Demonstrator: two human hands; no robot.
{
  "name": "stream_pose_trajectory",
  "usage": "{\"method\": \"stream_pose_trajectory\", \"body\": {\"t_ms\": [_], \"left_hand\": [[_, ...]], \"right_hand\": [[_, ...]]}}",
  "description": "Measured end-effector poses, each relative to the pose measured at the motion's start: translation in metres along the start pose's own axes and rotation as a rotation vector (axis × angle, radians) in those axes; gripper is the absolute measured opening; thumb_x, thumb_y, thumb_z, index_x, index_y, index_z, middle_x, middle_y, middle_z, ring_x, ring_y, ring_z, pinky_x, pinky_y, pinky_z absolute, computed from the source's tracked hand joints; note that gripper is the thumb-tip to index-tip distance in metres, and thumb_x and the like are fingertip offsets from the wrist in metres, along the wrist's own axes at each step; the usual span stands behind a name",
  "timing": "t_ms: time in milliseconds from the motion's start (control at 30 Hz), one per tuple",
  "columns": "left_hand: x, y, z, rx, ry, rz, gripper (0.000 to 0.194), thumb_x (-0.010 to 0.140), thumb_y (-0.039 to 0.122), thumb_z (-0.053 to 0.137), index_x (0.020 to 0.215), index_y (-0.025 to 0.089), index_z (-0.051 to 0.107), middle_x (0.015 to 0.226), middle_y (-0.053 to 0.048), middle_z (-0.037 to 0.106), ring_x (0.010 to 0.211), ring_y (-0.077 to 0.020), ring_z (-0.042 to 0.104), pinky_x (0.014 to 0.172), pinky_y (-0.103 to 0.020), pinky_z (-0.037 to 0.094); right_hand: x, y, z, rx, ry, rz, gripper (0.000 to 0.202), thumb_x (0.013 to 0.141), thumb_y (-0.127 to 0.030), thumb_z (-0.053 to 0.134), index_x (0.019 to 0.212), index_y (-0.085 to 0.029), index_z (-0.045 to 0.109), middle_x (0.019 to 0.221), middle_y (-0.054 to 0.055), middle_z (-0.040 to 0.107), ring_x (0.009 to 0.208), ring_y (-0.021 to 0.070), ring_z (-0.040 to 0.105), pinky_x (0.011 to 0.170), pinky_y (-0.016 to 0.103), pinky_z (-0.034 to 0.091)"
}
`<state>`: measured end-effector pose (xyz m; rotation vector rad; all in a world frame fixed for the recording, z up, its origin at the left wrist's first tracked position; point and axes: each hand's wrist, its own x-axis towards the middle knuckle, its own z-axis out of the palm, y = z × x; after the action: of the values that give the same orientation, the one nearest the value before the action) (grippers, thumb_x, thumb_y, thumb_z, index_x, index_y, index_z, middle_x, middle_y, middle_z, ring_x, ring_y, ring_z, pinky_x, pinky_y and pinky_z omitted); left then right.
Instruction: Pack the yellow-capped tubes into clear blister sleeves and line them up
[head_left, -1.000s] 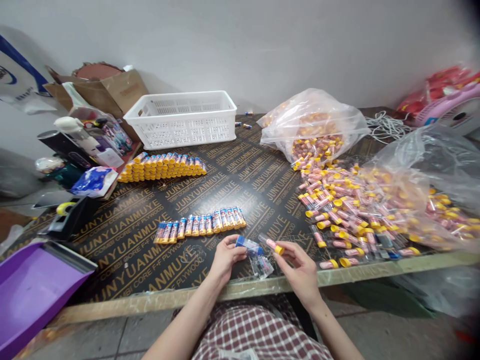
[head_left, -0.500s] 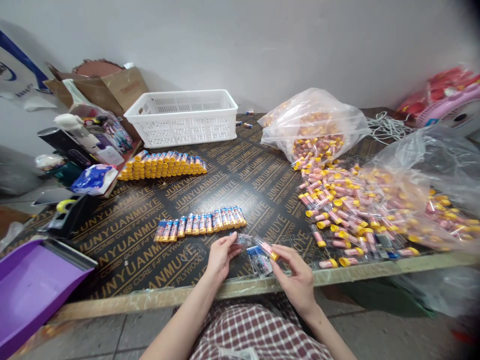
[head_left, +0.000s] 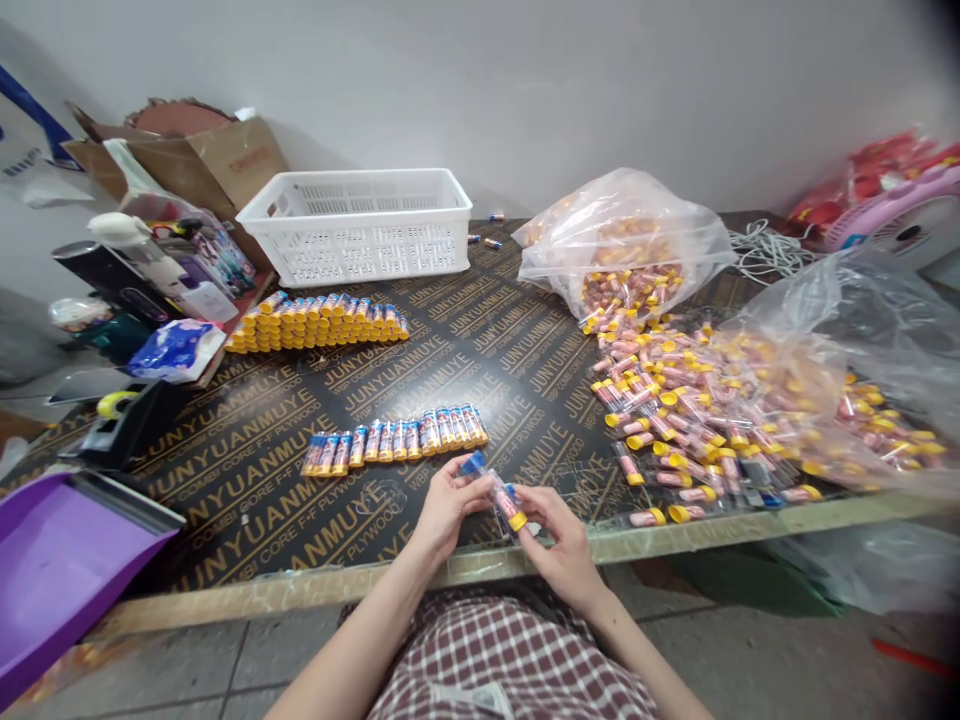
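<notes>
My left hand (head_left: 448,505) pinches a small clear tube (head_left: 498,494) with pink contents and a yellow cap. Blue printed film shows at the tube's upper end, which tilts up and left. My right hand (head_left: 555,535) closes its thumb and fingers about the capped lower end; its exact contact is partly hidden. Beneath the hands lie printed film sleeves (head_left: 504,526), mostly covered. Just beyond my left hand runs a row of blue-and-yellow wrapped tubes (head_left: 394,440). To the right spreads a heap of unwrapped pink tubes (head_left: 675,400) with yellow caps.
Stacked wrapped tubes (head_left: 319,325) lie before a white plastic basket (head_left: 360,240). A clear bag (head_left: 622,230) spills tubes at the back. Left are a purple dustpan (head_left: 75,580), a tape dispenser (head_left: 127,425) and bottles. A pink fan (head_left: 900,215) stands at the far right.
The tube has moved left to my left hand, and blue film now shows at its upper end. My hands have come together. The view has shifted slightly.
</notes>
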<state>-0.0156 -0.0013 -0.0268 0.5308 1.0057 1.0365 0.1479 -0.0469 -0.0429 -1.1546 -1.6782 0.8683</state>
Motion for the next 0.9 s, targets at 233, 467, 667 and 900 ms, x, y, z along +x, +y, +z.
{"method": "stream_pose_trajectory", "body": {"t_ms": [233, 467, 667, 900], "left_hand": [[-0.011, -0.006, 0.006, 0.144, -0.215, -0.108, 0.036, 0.063, 0.039, 0.074, 0.082, 0.009, 0.069, 0.073, -0.008, 0.068, 0.060, -0.0133, 0.061, 0.060, -0.024, 0.049], [-0.014, -0.012, 0.009, 0.161, -0.231, -0.157, 0.037, 0.062, 0.039, 0.075, 0.082, 0.009, 0.068, 0.072, -0.007, 0.067, 0.057, -0.0123, 0.059, 0.054, -0.022, 0.046], [-0.015, -0.013, 0.010, 0.175, -0.227, -0.147, 0.035, 0.061, 0.038, 0.076, 0.078, 0.009, 0.068, 0.066, -0.004, 0.064, 0.051, -0.0092, 0.055, 0.048, -0.018, 0.041], [-0.016, -0.014, 0.010, 0.153, -0.217, -0.152, 0.033, 0.060, 0.037, 0.077, 0.077, 0.010, 0.067, 0.063, -0.003, 0.064, 0.049, -0.0089, 0.054, 0.045, -0.017, 0.039]], "right_hand": [[0.010, 0.000, -0.008, -0.104, -0.040, -0.106, 0.080, 0.067, -0.007, 0.054, 0.138, -0.028, 0.025, 0.144, 0.009, 0.024, 0.126, 0.0278, 0.038, 0.099, 0.047, 0.041], [0.012, -0.004, -0.009, 0.112, -0.201, -0.091, 0.083, 0.060, -0.006, 0.049, 0.138, -0.024, 0.025, 0.136, 0.010, 0.041, 0.123, 0.0254, 0.044, 0.102, 0.043, 0.038], [0.009, -0.001, -0.004, 0.178, -0.155, -0.050, 0.083, 0.059, -0.007, 0.050, 0.137, -0.023, 0.026, 0.132, 0.010, 0.044, 0.120, 0.0241, 0.047, 0.101, 0.040, 0.040], [0.008, 0.000, -0.002, 0.229, -0.116, -0.048, 0.082, 0.060, -0.009, 0.051, 0.137, -0.024, 0.025, 0.132, 0.011, 0.044, 0.117, 0.0244, 0.050, 0.097, 0.041, 0.044]]}}
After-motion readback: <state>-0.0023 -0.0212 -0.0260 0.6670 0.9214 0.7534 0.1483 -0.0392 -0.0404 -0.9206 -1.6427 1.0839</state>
